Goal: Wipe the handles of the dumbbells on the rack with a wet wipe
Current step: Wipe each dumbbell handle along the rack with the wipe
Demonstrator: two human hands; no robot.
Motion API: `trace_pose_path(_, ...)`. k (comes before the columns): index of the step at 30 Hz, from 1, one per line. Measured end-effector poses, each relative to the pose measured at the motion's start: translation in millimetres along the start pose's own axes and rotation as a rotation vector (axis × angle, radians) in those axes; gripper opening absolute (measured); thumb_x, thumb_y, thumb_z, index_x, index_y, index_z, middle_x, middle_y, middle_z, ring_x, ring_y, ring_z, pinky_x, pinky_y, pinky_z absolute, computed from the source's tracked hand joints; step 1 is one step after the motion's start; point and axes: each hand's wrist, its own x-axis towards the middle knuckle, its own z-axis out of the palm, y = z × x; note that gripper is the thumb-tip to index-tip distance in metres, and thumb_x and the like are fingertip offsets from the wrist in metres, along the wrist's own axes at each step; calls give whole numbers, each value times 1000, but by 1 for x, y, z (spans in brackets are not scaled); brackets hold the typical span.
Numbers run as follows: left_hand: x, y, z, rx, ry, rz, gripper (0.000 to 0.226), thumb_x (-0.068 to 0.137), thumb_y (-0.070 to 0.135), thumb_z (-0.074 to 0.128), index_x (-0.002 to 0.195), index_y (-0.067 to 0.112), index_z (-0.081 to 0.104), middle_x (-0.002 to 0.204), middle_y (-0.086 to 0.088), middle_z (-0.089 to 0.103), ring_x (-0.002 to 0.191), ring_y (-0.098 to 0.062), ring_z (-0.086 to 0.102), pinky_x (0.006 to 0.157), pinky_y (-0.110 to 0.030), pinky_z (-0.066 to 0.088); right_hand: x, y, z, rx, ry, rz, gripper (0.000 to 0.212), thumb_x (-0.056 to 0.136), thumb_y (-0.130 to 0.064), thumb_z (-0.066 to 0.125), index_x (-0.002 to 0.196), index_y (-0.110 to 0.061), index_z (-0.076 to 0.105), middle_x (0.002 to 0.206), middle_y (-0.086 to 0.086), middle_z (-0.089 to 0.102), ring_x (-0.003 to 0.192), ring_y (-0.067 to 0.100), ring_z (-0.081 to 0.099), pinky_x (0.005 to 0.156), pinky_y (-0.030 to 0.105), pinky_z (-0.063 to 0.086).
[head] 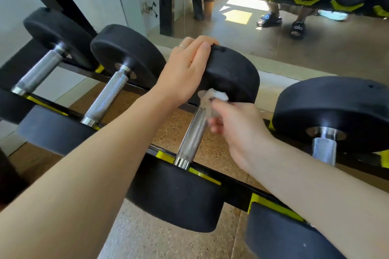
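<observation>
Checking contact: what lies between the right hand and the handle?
Head view: the white wipe, pinched by the right hand, lies against the handle.

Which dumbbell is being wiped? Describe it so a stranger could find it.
On the black-and-yellow rack before the mirror, it is the third dumbbell from the left. Unlike its neighbours, the left hand rests on its far head and a white wipe touches its handle.
</observation>
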Motion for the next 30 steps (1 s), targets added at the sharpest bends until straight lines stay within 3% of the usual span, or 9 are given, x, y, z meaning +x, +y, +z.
trace_pose_path(3,2,-4,0,6,-6,21,35,110,32,27,119,38,60,117,1,55,114,-11,48,98,-19,36,0,8,6,-228,132,-62,24,95,-37,55,84,-19,65,70,-2,57,69,15,55,65,31,47)
trace_pose_path(6,2,-8,3,28,-13,57,36,110,35,25,123,37,58,116,3,55,114,-14,49,97,-27,40,6,9,13,-104,106,94,27,90,-47,58,95,-23,70,93,0,71,91,18,64,89,38,52)
trace_pose_path(11,5,-13,3,28,-3,100,38,109,36,25,127,34,59,116,4,55,113,-14,49,98,-34,44,8,0,10,55,-55,139,11,97,-29,56,96,-20,63,109,10,70,104,22,66,101,40,49)
trace_pose_path(15,5,-15,3,25,-3,107,38,108,37,24,125,35,59,113,3,55,110,-16,50,96,-40,46,7,-5,26,-69,107,85,22,95,-31,55,104,-14,65,102,10,67,96,21,63,92,38,52)
trace_pose_path(19,4,-13,3,22,-9,97,37,108,39,24,125,36,57,113,4,54,109,-15,50,96,-41,47,-11,-1,30,-565,288,-252,27,100,-25,49,77,-18,61,68,-4,51,58,5,46,45,13,35)
trace_pose_path(22,3,-12,2,18,-4,104,37,108,37,27,126,34,59,112,2,54,108,-17,51,95,-42,46,-32,0,21,-751,112,-613,17,95,-19,55,81,-24,62,87,-8,52,75,2,50,61,7,37)
trace_pose_path(25,4,-13,2,12,-11,103,37,108,36,27,125,33,60,112,1,55,109,-18,50,97,-44,44,-27,-5,8,-973,-1,-853,15,91,-12,59,99,-17,71,104,-6,56,93,9,55,77,22,46)
trace_pose_path(28,4,-12,0,8,-10,103,37,108,37,27,124,34,60,111,0,55,109,-21,51,98,-46,42,-7,-13,-7,-1212,-48,-955,26,89,-3,57,112,-13,67,109,1,59,100,21,57,82,39,50)
trace_pose_path(30,4,-13,0,3,-12,93,37,108,37,26,123,35,60,111,1,55,110,-19,50,99,-45,42,0,-14,-10,-1196,-160,-908,29,88,-1,55,109,-17,66,108,-2,60,101,20,58,84,39,51)
